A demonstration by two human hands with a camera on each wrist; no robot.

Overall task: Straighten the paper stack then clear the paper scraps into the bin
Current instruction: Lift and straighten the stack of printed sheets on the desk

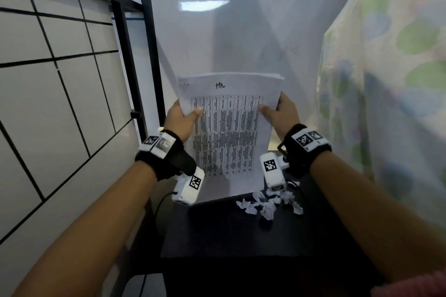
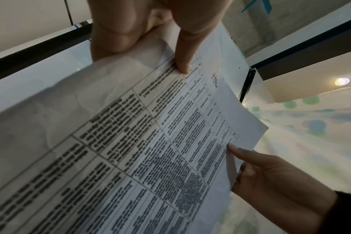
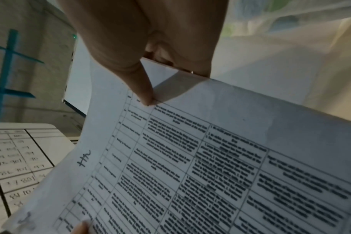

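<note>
A paper stack (image 1: 229,132) with a printed table on its top sheet stands upright on its lower edge on the dark table (image 1: 224,231). My left hand (image 1: 182,118) grips its left edge, thumb on the front. My right hand (image 1: 280,114) grips the right edge the same way. In the left wrist view the paper stack (image 2: 150,150) fills the frame, with my left hand (image 2: 154,36) above it and my right hand (image 2: 270,177) at its far edge. The right wrist view shows the paper stack (image 3: 200,166) pinched under my right hand (image 3: 148,52). Crumpled paper scraps (image 1: 268,204) lie in front of the stack, at its right. No bin is in view.
A white board with black grid lines (image 1: 53,94) and a black frame post (image 1: 149,43) stand at the left. A flowered cloth (image 1: 386,84) hangs at the right. A black cable (image 1: 160,202) runs off the table's left side.
</note>
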